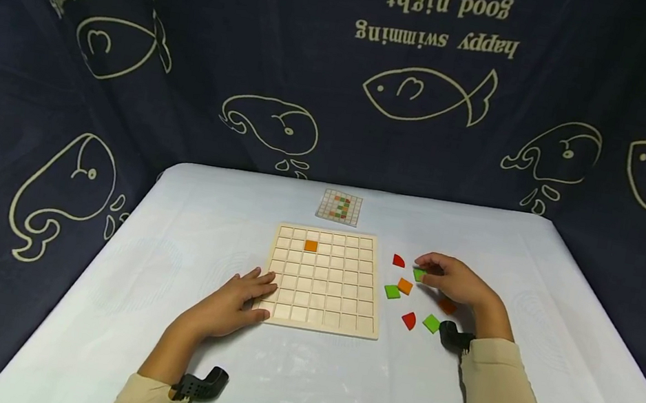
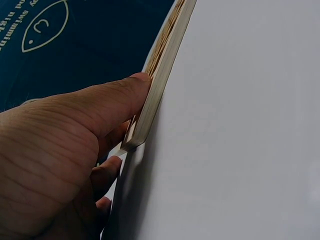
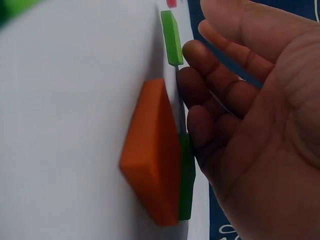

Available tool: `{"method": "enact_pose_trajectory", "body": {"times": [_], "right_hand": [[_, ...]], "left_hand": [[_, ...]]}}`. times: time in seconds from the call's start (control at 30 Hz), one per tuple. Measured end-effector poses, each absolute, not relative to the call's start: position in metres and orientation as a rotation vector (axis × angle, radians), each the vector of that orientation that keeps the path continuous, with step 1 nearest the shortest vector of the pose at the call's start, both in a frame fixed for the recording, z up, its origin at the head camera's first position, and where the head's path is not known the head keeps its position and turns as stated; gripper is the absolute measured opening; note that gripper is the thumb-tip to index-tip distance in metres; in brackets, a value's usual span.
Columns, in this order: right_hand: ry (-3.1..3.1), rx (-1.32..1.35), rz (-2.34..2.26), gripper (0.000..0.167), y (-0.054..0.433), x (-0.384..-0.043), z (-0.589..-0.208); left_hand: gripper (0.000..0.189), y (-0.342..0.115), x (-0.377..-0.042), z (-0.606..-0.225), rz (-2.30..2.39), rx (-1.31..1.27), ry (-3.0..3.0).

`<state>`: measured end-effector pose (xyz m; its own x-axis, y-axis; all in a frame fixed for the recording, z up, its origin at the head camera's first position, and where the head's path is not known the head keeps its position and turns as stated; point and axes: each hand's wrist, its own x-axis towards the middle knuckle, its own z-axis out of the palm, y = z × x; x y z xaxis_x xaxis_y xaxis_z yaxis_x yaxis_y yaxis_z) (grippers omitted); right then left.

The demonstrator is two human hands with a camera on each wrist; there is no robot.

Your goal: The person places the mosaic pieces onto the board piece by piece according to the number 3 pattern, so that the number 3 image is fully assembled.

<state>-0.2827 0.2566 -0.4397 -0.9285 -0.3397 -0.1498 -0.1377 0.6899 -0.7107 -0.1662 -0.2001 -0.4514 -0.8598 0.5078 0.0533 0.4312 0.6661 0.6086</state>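
The left hand (image 1: 231, 305) rests spread on the gridded wooden board (image 1: 319, 286). The right hand (image 1: 456, 281), loosely curved and seemingly empty, could skew a green square tile (image 1: 418, 275) by closing unevenly.

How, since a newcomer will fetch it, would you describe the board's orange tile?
On the white table lies a wooden grid board, touched by the left hand. Its second row from the far edge holds the orange square tile, alone on the board.

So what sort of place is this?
Probably a workspace screened off for tabletop activities: dark, fish-printed cloth hangs behind and beside a white table, which holds a gridded board and bright tiles.
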Motion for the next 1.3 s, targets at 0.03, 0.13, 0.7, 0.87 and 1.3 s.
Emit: {"method": "enact_pose_trajectory", "body": {"times": [0.03, 0.13, 0.7, 0.87, 1.3], "right_hand": [[2.632, -0.380, -1.072, 0.030, 0.2567, -0.2831, -0.4403], [2.632, -0.384, -1.065, 0.030, 0.2571, -0.2836, -0.4409], [2.653, -0.373, -1.015, 0.032, 0.2555, -0.2874, -0.4411], [2.653, -0.358, -1.009, 0.032, 0.2545, -0.2861, -0.4409], [2.684, -0.385, -0.979, 0.027, 0.2556, -0.2853, -0.4454]], "left_hand": [[0.058, -0.2001, -0.1662, -0.4513, 0.957, 0.780, 2.757], [0.058, -0.2000, -0.1663, -0.4508, 0.956, 0.784, 2.760], [0.059, -0.2007, -0.1656, -0.4491, 0.944, 0.784, 2.768], [0.058, -0.2007, -0.1655, -0.4496, 0.948, 0.780, 2.769], [0.058, -0.2002, -0.1656, -0.4511, 0.953, 0.783, 2.764]]}}
